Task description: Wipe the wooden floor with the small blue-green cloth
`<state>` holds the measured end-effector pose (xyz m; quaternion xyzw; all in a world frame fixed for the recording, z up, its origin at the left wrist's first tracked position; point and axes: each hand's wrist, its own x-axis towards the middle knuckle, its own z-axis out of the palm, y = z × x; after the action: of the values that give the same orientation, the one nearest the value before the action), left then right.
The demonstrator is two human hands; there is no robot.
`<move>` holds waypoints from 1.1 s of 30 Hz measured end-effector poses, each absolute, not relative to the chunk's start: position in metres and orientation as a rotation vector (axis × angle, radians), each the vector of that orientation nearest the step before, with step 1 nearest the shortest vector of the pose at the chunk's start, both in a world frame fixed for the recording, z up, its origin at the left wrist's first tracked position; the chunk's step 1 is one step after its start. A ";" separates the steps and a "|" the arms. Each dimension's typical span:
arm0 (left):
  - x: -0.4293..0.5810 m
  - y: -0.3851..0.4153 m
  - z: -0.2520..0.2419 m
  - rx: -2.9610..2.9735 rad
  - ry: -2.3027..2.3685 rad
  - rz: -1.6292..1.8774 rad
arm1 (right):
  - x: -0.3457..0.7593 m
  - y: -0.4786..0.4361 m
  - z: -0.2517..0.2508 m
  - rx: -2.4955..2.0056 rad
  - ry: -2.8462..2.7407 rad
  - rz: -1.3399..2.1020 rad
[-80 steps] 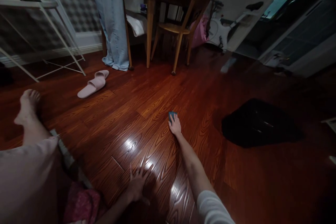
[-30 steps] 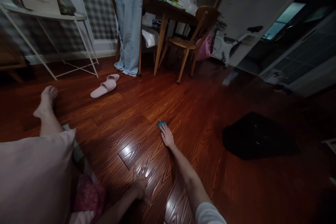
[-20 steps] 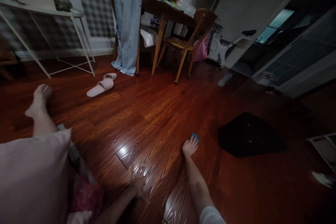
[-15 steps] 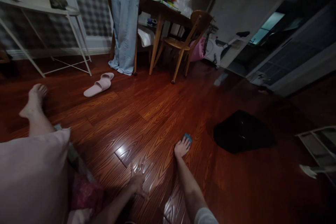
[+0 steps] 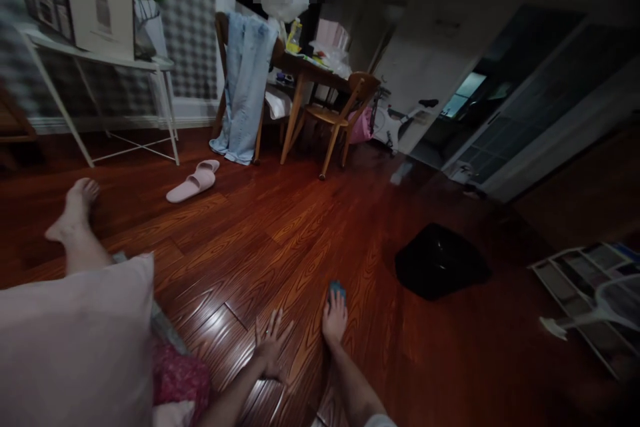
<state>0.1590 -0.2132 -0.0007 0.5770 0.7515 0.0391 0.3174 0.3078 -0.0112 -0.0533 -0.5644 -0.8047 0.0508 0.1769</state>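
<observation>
My right hand (image 5: 334, 323) rests on a small blue-green cloth (image 5: 337, 289) on the glossy red-brown wooden floor (image 5: 295, 233). Its fingers lie over the near part of the cloth; whether this is a folded cloth or a sponge is hard to make out. To its left my left hand (image 5: 273, 349) is spread on the floor, fingers apart, with a ring on one of them and nothing held. A black bag-like bundle (image 5: 440, 263) lies on the floor to the right of the cloth.
A pink slipper (image 5: 193, 182) lies ahead, left. A bare foot (image 5: 75, 210) and pale pillow-like fabric (image 5: 75, 347) fill the left. Beyond stand a white side table (image 5: 167, 107), a chair draped with jeans (image 5: 245, 87) and another wooden chair (image 5: 325, 113). A white rack (image 5: 565, 267) stands right.
My right hand and the cloth have come nearer to my left hand, drawn back and left over the floor. The left hand stays spread. The view has tilted up somewhat.
</observation>
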 end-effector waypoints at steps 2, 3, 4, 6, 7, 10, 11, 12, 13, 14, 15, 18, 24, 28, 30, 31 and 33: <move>0.158 -0.216 -0.007 1.544 2.008 0.128 | 0.340 -0.011 -0.055 -1.814 -2.040 0.078; 0.158 -0.217 -0.011 1.547 2.026 0.132 | 0.354 -0.013 -0.057 -1.891 -1.932 0.049; 0.158 -0.219 -0.015 1.551 2.036 0.139 | 0.367 -0.017 -0.059 -1.956 -1.838 0.025; 0.157 -0.221 -0.024 1.570 2.033 0.173 | 0.385 -0.030 -0.063 -2.048 -1.720 -0.002; 0.157 -0.223 -0.028 1.585 2.034 0.203 | 0.389 -0.039 -0.064 -2.079 -1.697 -0.007; 0.156 -0.227 -0.040 1.648 2.046 0.330 | 0.383 -0.072 -0.069 -2.100 -1.736 -0.008; 0.155 -0.229 -0.043 1.658 2.055 0.365 | 0.376 -0.083 -0.071 -2.084 -1.773 -0.004; 0.155 -0.230 -0.045 1.663 2.063 0.394 | 0.368 -0.094 -0.073 -2.055 -1.821 0.006; 0.155 -0.231 -0.046 1.663 2.070 0.414 | 0.360 -0.104 -0.075 -2.014 -1.877 0.019; 0.155 -0.231 -0.047 1.661 2.077 0.430 | 0.352 -0.114 -0.077 -1.961 -1.940 0.036; 0.155 -0.232 -0.046 1.659 2.083 0.449 | 0.344 -0.124 -0.080 -1.896 -2.009 0.056; 0.155 -0.232 -0.039 1.642 2.093 0.496 | 0.326 -0.147 -0.087 -1.681 -2.220 0.124; 0.151 -0.240 -0.019 1.554 2.116 0.442 | 0.329 -0.147 -0.078 -1.335 -2.563 0.276; 0.147 -0.248 -0.011 1.505 2.144 0.400 | 0.362 -0.121 -0.072 -1.643 -2.345 0.252; 0.148 -0.249 -0.013 1.459 2.187 0.382 | 0.381 -0.115 -0.079 -1.814 -2.175 0.215; 0.149 -0.248 -0.015 1.426 2.216 0.374 | 0.389 -0.114 -0.084 -1.854 -2.128 0.204; 0.151 -0.245 -0.019 1.337 2.290 0.363 | 0.400 -0.119 -0.098 -1.886 -2.099 0.199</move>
<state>0.1510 -0.2449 -0.0192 0.4861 0.8325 0.1321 0.2306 0.4003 -0.1191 -0.0979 -0.6584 -0.7331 0.0693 0.1557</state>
